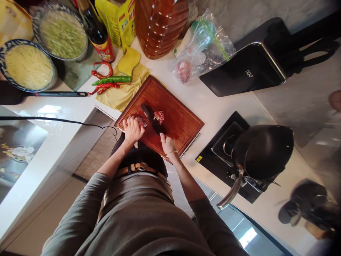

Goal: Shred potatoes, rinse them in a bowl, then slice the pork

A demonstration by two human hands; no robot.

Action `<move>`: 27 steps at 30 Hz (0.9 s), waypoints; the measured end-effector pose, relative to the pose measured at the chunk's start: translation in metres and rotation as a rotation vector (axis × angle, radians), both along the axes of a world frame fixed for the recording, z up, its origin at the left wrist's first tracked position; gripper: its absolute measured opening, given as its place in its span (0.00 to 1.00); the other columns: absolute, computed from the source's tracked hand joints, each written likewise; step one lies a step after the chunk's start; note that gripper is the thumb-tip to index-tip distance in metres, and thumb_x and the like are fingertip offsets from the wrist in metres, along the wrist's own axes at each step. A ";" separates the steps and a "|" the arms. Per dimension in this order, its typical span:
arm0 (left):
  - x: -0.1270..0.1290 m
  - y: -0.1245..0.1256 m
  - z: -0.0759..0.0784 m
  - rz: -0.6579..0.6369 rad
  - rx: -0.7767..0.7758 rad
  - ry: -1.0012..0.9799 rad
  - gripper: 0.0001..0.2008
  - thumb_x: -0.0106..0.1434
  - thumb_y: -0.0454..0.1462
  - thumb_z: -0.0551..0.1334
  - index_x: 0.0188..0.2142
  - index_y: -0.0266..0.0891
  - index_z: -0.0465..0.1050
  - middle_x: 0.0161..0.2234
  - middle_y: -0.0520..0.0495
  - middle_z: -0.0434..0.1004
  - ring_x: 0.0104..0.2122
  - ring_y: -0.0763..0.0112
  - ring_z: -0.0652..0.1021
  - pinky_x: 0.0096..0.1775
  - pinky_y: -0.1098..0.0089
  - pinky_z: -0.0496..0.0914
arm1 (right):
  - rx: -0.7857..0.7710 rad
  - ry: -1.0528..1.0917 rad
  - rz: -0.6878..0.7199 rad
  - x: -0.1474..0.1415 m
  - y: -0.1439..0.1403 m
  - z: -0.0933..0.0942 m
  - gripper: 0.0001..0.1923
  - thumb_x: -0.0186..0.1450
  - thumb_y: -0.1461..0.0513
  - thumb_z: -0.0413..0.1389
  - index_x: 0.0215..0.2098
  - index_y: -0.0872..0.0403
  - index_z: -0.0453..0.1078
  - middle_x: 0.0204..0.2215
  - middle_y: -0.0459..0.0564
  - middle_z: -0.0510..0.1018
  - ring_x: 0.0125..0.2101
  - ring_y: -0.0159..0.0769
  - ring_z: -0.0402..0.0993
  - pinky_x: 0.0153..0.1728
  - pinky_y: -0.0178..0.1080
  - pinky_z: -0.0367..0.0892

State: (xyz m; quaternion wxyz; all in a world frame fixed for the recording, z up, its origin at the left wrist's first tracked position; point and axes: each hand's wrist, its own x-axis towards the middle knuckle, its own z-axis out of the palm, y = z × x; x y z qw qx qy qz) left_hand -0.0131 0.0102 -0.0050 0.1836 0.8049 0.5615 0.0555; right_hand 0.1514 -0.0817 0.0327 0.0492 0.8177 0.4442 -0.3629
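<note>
A reddish wooden cutting board [176, 117] lies on the white counter in front of me. My left hand [132, 129] presses down on a piece of raw meat [142, 122] near the board's left corner. My right hand [167, 142] grips the handle of a dark knife [149, 115], whose blade lies across the board between the held meat and a small pile of cut meat [159, 116]. The blade sits right beside my left fingers.
A black wok [262, 151] sits on a stove at right. A plastic bag with meat [198, 53], an oil jug [160, 26], a sauce bottle [97, 32], chilies [110, 80] on a yellow cloth and two bowls of shredded vegetables [28, 65] stand behind the board.
</note>
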 end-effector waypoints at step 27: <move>0.004 -0.002 -0.014 0.185 0.007 -0.057 0.18 0.65 0.43 0.45 0.42 0.31 0.64 0.46 0.31 0.66 0.49 0.51 0.66 0.54 0.50 0.51 | -0.072 0.048 0.102 -0.029 -0.010 0.041 0.28 0.69 0.49 0.37 0.35 0.57 0.73 0.30 0.58 0.80 0.31 0.38 0.76 0.27 0.33 0.55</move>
